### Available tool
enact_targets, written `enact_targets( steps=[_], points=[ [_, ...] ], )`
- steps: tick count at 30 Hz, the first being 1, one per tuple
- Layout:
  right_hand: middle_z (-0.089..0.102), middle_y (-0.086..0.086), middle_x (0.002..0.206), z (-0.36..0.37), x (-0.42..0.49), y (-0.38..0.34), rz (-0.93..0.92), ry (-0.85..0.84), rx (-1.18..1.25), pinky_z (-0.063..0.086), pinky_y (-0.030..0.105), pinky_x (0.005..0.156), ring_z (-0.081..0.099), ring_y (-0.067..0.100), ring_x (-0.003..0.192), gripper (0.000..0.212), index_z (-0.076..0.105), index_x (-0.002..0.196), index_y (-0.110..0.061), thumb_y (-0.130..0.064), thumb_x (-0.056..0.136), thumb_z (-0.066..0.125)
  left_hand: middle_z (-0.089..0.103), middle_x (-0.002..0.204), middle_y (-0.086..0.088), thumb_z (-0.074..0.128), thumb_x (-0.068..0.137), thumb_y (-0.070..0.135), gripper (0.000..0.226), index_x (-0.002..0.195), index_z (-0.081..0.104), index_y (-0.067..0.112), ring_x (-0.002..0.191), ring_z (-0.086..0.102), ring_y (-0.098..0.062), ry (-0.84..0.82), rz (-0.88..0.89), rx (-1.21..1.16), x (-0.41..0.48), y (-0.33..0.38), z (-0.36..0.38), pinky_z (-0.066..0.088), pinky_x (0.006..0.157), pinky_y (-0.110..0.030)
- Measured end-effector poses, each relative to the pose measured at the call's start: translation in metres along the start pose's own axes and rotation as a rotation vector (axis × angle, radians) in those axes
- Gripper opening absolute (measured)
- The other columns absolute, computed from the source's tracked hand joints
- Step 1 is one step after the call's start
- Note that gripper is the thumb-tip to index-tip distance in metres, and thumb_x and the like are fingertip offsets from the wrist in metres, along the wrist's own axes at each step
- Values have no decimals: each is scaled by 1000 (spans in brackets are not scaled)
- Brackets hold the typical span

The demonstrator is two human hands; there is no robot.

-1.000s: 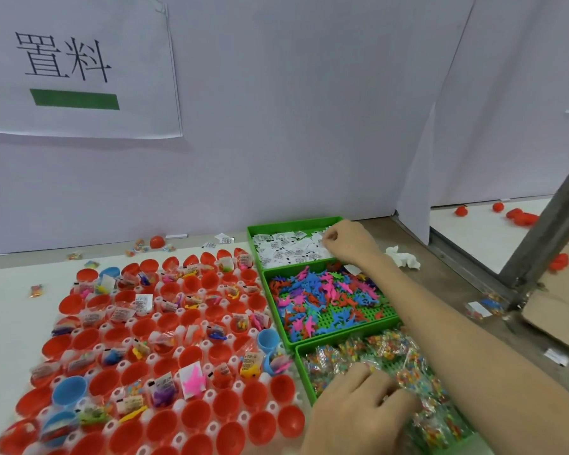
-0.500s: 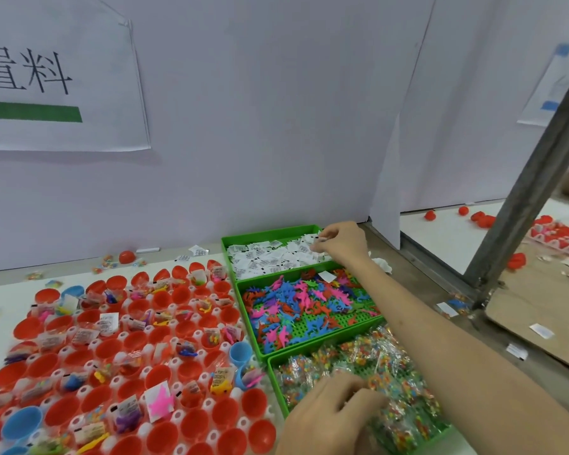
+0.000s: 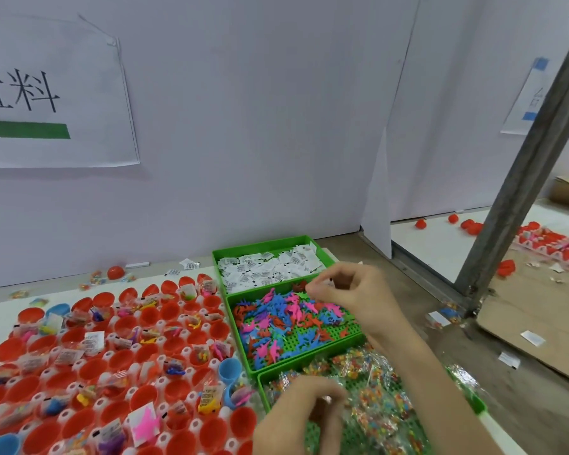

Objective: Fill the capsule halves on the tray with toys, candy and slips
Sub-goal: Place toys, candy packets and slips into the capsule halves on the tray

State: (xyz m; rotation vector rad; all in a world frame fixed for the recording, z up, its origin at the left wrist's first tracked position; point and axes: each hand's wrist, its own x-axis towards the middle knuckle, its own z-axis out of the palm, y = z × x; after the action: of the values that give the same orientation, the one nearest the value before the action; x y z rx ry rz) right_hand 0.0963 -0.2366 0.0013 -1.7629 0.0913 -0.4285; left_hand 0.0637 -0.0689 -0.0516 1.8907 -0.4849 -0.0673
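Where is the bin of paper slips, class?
In the head view, the slip bin sits right of the capsule tray, near the wall, behind the toy bin.

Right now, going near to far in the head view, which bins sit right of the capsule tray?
Green plastic bin of clear-wrapped candy packets → green plastic bin of small coloured toy figures → green plastic bin of white printed paper slips.
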Motion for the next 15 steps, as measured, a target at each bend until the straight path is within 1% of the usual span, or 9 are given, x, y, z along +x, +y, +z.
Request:
enact_targets(
  steps=[1,2,3,4,6,9,11,13,15],
  points=[
    [77,3,82,1,-6,0,7,-15,-21,57,22,74,72,13,78,10,78,76,-16,-13,72,86,49,40,-14,61,84,-14,66,40,14,-2,78,43,-42,-66,-43,-107,0,3,0,42,45,-6],
    [77,4,86,2,-9,0,5,-36,-42,58,25,77,73,16,85,11,78,77,-15,-12,72,87,57,45,-7,60,89,-2,46,48,41,7,34,44,-35,-5,7,-123,-1,10,4,46,46,-10],
    [77,4,87,4,-12,-2,4,-58,-58,59,29,78,73,20,88,12,78,77,-14,-12,71,88,66,53,-2,60,89,1,32,64,55,20,37,57,-21,74,60,-127,-7,12,-1,50,50,-14],
    [77,4,85,5,-15,-3,-3,-85,-65,60,33,77,72,24,86,14,78,77,-14,-15,70,89,70,59,-2,60,87,-3,36,72,58,30,44,64,-17,199,102,-207,-18,7,-8,52,53,-19],
    [71,2,74,8,-19,-7,-22,-143,-13,56,29,67,67,20,71,18,76,74,-16,-22,66,92,69,59,-11,59,85,-10,47,71,57,35,46,66,-20,328,120,-353,-19,3,-7,52,49,-20],
    [60,4,66,15,-25,-14,-35,-298,188,44,21,60,53,12,62,17,73,71,-22,-23,67,89,70,63,-16,58,84,-15,45,75,57,30,46,66,-27,542,76,-504,-10,10,-1,53,45,-27],
    [61,-3,67,22,-32,-18,-43,-435,253,43,20,60,52,11,62,16,70,73,-24,-19,71,85,72,67,-16,56,85,-15,36,85,57,21,48,67,-27,618,72,-585,-8,12,-4,56,48,-27],
    [60,-2,69,32,-37,-19,-42,-481,174,42,25,58,51,16,64,22,65,75,-21,-16,73,86,74,68,-12,57,85,-14,27,91,60,12,54,70,-26,617,37,-638,-8,11,-8,59,53,-26],
    [56,3,70,44,-40,-14,-46,-419,25,37,33,57,45,17,65,28,60,72,-20,-20,73,89,75,69,-11,60,84,-10,17,89,66,5,62,73,-25,591,-43,-664,-7,14,-13,60,57,-26]
  ],
)
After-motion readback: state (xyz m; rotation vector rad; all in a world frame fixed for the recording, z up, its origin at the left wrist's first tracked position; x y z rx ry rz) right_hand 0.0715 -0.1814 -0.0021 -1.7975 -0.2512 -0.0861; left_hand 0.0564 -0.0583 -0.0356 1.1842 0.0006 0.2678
